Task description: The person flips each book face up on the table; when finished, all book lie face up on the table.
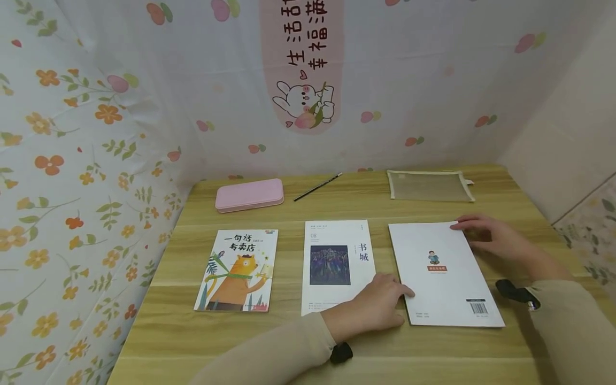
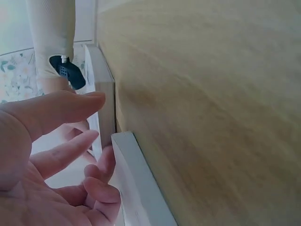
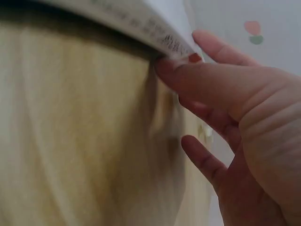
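Observation:
A white book (image 1: 447,278) lies at the right of the table, with a small reading figure and a barcode on its cover. At its upper right corner my right hand (image 1: 495,240) pinches the edge; in the right wrist view, the thumb (image 3: 202,82) and forefinger sit on either side of the book (image 3: 141,23). My left hand (image 1: 372,305) lies by its left edge, fingers loosely bent, thumb and forefinger pointing towards the book's spine (image 2: 107,103). Beneath that hand is the lower right part of a white magazine (image 1: 313,294) with a dark picture.
To the left lies a picture book (image 1: 236,272) with an orange cat on it. Along the back are a pink pencil case (image 1: 250,195), a dark pencil (image 1: 317,187) and a mesh zip pouch (image 1: 428,186). Patterned cloth walls (image 1: 192,96) border the wooden table (image 1: 159,337).

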`<state>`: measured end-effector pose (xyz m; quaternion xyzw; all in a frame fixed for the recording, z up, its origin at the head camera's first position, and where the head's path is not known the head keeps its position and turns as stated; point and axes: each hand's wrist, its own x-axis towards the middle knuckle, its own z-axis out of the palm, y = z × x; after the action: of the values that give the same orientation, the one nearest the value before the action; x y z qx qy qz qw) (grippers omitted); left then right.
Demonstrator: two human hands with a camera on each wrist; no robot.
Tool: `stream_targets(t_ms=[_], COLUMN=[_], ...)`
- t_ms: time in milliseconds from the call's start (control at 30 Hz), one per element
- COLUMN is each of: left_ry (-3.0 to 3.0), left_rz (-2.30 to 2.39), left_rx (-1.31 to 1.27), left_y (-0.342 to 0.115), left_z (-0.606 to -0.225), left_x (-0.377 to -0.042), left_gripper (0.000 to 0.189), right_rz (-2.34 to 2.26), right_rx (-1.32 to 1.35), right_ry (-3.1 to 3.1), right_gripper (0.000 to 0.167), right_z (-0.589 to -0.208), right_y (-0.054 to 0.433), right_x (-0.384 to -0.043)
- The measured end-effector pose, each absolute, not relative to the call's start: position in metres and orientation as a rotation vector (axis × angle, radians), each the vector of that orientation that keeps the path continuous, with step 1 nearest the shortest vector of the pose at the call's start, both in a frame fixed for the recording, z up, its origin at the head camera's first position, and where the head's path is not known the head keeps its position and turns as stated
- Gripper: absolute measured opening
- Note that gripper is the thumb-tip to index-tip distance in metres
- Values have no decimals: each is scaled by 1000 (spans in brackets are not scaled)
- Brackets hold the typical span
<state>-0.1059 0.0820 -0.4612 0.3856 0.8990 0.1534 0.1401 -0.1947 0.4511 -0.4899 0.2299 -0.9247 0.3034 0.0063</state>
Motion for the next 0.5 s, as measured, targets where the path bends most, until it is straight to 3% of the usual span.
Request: stream_targets(t_ms=[267,500], left_ry=[2616,2618], left_rz=[444,468], left_rx=[1114,998], left_y=[84,87], left_z=[-461,-457], left_x=[-104,-96], left_gripper=[50,64], right_rz=[899,932], right_rx=[775,759], right_ry=[-2844,-2842], right_gripper=[54,50], right_z=[-497,-493], right_y=[455,459], right_x=[-198,-198])
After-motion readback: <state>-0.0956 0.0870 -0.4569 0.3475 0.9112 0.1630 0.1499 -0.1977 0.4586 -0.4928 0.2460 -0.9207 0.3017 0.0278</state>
